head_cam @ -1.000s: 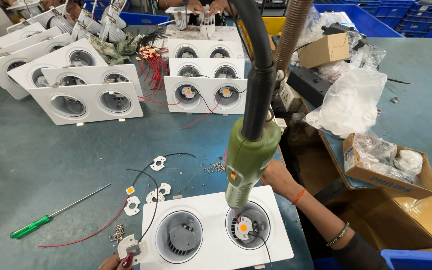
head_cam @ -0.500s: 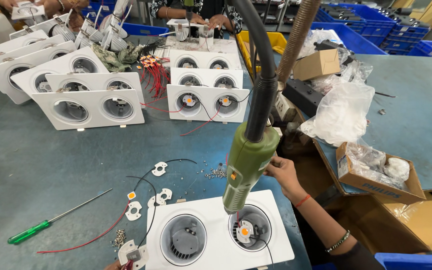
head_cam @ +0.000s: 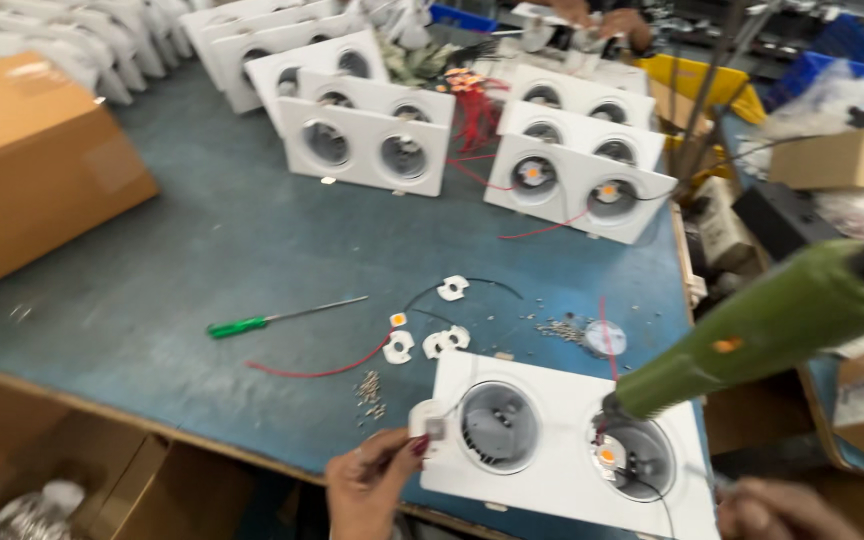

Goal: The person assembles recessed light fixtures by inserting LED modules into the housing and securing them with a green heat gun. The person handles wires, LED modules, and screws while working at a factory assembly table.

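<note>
Two hands show in the head view, both at the bottom edge. Left hand (head_cam: 370, 482) pinches a small white holder piece (head_cam: 429, 424) between fingertips, right against the left edge of the white twin-socket lamp housing (head_cam: 552, 475), which lies flat on the blue bench (head_cam: 192, 250) near its front edge. Right hand (head_cam: 777, 510) is mostly cut off and blurred (grip unclear, cannot tell what it holds). Green electric screwdriver (head_cam: 752, 335) slants down, tip in the housing's right socket over an orange LED chip (head_cam: 607, 456). Green-handled hand screwdriver (head_cam: 282, 318), loose white holders (head_cam: 422, 342) and a red wire (head_cam: 317, 372) lie left of the housing.
</note>
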